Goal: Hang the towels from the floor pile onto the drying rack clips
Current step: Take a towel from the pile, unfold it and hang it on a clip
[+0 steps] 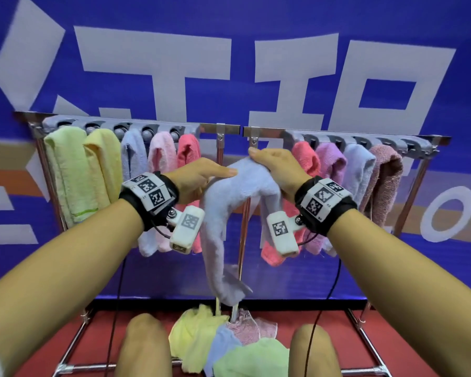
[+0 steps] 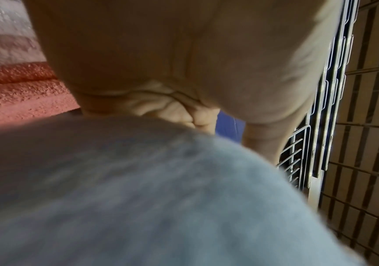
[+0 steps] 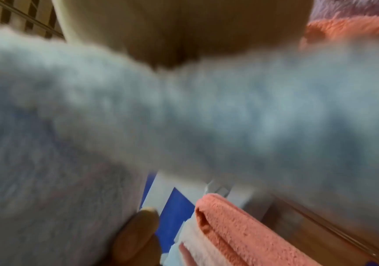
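Towel (image 1: 229, 213), pale blue, is being held up by both hands in front of the rack's middle, above the floor pile (image 1: 229, 346). Near to far: the pile is lying lowest and closest, between the person's knees — yellow, blue, pink and green pieces jumbled together. Above it the towel's tail is dangling almost down to the pile. Higher, the left hand (image 1: 199, 178) is gripping the towel's top fold with thumb laid along it, fingers curled under. The right hand (image 1: 278, 167) is clamping the same fold from the other side, fingers wrapped over the cloth. Both hands are at about the same depth. The stretch of towel between the hands is running left to right, roughly parallel to the rack (image 1: 229, 128); the rest is hanging down.

Behind and above the hands the rail is carrying two rows of grey clips (image 1: 335, 140). Nine towels are already hanging. The clip at the inner end of the right row, just up and beyond the right hand, is looking free, so the right hand is likely sitting nearer the target.

The towel is looking soft, fluffy, bunched into a thick rope; wrist views are showing it blurred, filling the frame.
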A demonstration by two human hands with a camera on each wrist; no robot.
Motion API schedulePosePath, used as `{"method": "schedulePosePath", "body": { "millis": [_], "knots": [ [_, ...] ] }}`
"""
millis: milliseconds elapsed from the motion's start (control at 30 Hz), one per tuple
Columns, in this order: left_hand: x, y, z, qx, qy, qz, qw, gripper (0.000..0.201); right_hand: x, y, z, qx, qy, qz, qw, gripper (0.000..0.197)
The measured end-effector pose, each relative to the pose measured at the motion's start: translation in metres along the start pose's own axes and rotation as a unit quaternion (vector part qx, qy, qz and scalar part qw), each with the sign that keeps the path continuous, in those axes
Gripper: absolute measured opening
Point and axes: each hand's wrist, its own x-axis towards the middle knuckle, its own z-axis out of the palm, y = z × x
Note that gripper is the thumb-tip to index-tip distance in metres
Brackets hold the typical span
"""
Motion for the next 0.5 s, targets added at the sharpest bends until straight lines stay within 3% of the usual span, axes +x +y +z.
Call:
{"method": "schedulePosePath", "body": {
  "millis": [100,200,233,300,333,400,500],
  "knots": [
    [0.001,0.001,-0.01,-0.011,0.01,-0.006,1.0,0.031,0.0,0.003,-0.018,-0.015,0.056,0.004,0.998,0.036],
    [0.0,0.005,-0.006,-0.023,-0.002,0.007,1.0,0.021,-0.001,0.008,-0.024,-0.011,0.072,0.005,0.997,0.039],
    [0.0,0.007,-0.002,-0.021,-0.004,0.014,1.0,0.022,-0.001,0.009,-0.021,-0.005,0.06,0.003,0.998,0.033],
    [0.005,0.008,0.006,-0.015,-0.012,0.032,0.999,0.05,-0.004,0.006,-0.011,0.005,0.017,0.021,1.0,0.024],
    [0.007,0.007,0.01,-0.013,-0.015,0.036,0.999,0.055,-0.006,0.005,-0.005,0.004,-0.015,0.045,0.999,0.022],
    [0.009,0.006,0.012,-0.004,-0.023,0.034,0.999,0.04,-0.008,0.002,0.008,0.009,-0.068,0.089,0.994,0.025],
    [0.006,0.004,0.005,-0.014,-0.015,0.019,1.0,0.025,-0.01,0.001,0.024,0.014,-0.096,0.107,0.99,0.036]
  ]
}}
